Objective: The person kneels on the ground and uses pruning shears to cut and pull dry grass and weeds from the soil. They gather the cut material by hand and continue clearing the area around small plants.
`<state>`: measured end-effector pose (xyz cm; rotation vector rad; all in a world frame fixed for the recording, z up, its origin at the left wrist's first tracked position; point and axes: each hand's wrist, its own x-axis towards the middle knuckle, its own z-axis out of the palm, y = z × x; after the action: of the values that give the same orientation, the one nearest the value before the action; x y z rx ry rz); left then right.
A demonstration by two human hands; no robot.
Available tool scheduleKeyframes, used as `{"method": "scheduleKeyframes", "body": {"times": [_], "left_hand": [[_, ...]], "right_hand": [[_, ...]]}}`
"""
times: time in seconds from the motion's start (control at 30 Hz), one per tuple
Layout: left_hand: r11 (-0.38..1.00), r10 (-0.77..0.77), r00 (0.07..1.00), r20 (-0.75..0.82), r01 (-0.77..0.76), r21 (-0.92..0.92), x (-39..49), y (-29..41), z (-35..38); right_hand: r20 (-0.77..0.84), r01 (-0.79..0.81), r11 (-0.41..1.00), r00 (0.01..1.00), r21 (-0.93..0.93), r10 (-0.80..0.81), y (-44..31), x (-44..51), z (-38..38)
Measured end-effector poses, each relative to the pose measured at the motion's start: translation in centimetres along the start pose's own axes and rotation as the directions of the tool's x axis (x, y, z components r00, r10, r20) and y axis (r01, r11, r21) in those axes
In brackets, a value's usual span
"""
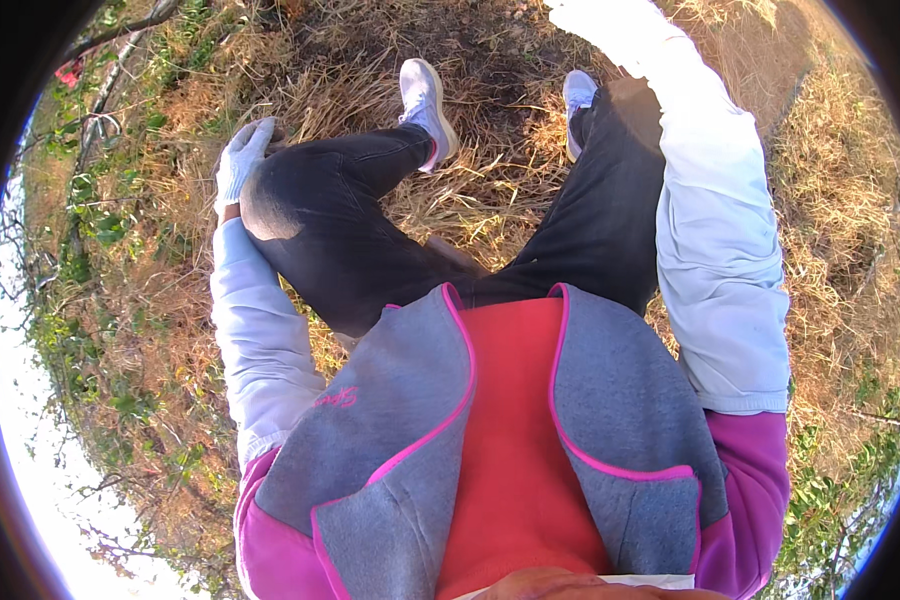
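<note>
My left hand [247, 159], in a pale knitted glove, rests against the outer side of my left knee in dark trousers [322, 195]. Its fingers point away from me, and a dark patch beside them is unclear. Beyond my right knee, my right hand [589, 19] reaches to the top edge; glare washes it out, so its fingers and anything in them cannot be made out. White sleeve covers [720, 277] run over both forearms. Below them show a grey vest with pink edging [390, 397] and a red top [521, 420].
Dry straw-like grass [487, 210] lies between and around my two light sneakers [421, 101]. Green leafy plants and thin branches [109, 86] stand on the left, with a small red thing [69, 73] among them. More leaves [810, 480] grow at the lower right.
</note>
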<state>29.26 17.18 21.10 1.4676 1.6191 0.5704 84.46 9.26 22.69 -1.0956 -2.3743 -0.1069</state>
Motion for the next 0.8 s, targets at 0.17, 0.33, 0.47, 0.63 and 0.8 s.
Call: {"method": "scheduleKeyframes", "body": {"times": [0.17,0.33,0.47,0.63,0.8], "left_hand": [[0.997,0.074,0.995,-0.061,-0.073,0.014,0.8,-3.0,0.7],[0.999,0.008,0.994,-0.108,-0.013,-0.039,-0.8,-5.3,-1.7],[1.0,-0.013,0.995,-0.095,0.012,-0.007,-2.6,-6.0,-2.9],[0.988,0.09,0.991,-0.097,-0.077,0.134,-2.7,-5.9,-4.2],[0.998,0.062,0.993,-0.099,-0.06,0.027,-2.0,-3.4,-5.4]], "right_hand": [[0.027,-0.141,0.94,0.99,0.312,0.139,-0.1,-1.5,-1.0],[0.145,-0.353,0.61,0.92,0.709,0.363,-3.0,-1.4,-2.5],[0.262,-0.473,0.325,0.812,0.819,0.522,-5.9,-0.4,-3.8],[0.336,-0.558,0.821,0.801,0.12,0.495,-5.9,2.0,-2.4],[0.744,-0.5,0.828,0.447,-0.253,0.497,-4.3,5.2,-1.6]]}}
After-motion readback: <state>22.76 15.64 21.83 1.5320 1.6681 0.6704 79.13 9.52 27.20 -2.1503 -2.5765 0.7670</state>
